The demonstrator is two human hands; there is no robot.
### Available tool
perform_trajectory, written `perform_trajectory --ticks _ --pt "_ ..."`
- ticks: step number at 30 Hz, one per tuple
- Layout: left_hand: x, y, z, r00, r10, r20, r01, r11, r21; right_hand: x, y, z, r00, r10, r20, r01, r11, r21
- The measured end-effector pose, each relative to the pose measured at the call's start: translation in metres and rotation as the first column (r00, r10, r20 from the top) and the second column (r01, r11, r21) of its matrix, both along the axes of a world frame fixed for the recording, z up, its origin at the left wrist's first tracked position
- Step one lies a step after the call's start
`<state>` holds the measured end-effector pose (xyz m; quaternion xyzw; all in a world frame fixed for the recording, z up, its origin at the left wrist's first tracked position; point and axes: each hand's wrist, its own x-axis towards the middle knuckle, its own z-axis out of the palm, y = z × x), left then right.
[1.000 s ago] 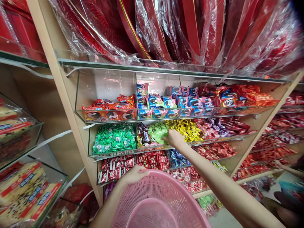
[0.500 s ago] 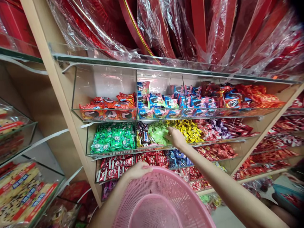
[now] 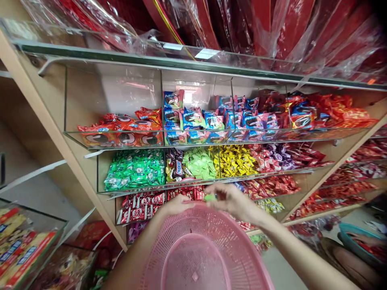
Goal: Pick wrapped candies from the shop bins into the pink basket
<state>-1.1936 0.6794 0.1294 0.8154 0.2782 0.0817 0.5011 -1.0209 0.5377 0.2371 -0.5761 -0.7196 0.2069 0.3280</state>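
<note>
My left hand (image 3: 177, 205) is closed on the far rim of a pink plastic mesh basket (image 3: 246, 245). Just above that rim, my right hand (image 3: 232, 201) pinches a small green-wrapped candy (image 3: 209, 197); motion blurs its fingers. Behind my hands, a pile of pale green candies (image 3: 199, 164) lies in a shelf compartment. Snickers bars (image 3: 179, 169) are to its left and yellow-wrapped candies (image 3: 237, 161) to its right. No loose candy can be made out clearly inside the basket.
Green-packed candies (image 3: 134, 171) fill the compartment at left. Above, a glass-fronted shelf (image 3: 193, 137) holds packaged snacks, under a thick glass shelf edge (image 3: 151, 61). A wooden upright (image 3: 57, 121) stands at left. A blue-green basin (image 3: 359, 243) sits low at right.
My right hand has drawn back from the pale green pile to above the basket rim, holding a green candy. My left hand keeps its grip. The view has shifted closer to the shelves.
</note>
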Motion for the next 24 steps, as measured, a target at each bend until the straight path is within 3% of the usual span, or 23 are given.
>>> perform_trajectory --ticks 2,4,7,10,13,17,24 --pt "0.006 -0.001 0.003 1.0 -0.018 0.006 0.018 1.0 0.009 -0.013 -0.002 -0.033 0.983 0.186 0.0 -0.183 0.966 -0.185" --pt "0.012 -0.004 0.006 0.999 -0.036 -0.009 0.037 0.999 0.023 -0.026 0.006 -0.07 0.95 0.305 0.065 -0.276 0.921 -0.276" --pt "0.019 -0.007 0.009 0.998 -0.05 -0.027 0.052 0.998 0.045 -0.04 0.024 -0.117 0.901 0.38 0.211 -0.319 0.908 -0.272" --pt "0.021 -0.009 0.01 0.998 -0.034 -0.046 0.038 0.997 0.071 -0.043 0.034 -0.146 0.876 0.409 0.257 -0.335 0.897 -0.287" --pt "0.019 -0.01 0.008 0.997 -0.001 -0.072 0.006 0.997 0.08 -0.041 0.032 -0.155 0.864 0.387 0.322 -0.317 0.915 -0.249" --pt "0.015 -0.011 0.001 0.997 0.034 -0.071 -0.029 0.997 0.066 -0.038 0.023 -0.152 0.838 0.309 0.45 -0.239 0.949 -0.206" --pt "0.016 -0.007 -0.017 0.996 0.06 -0.071 -0.057 0.997 0.051 -0.036 0.017 -0.162 0.797 0.328 0.508 -0.24 0.943 -0.232"
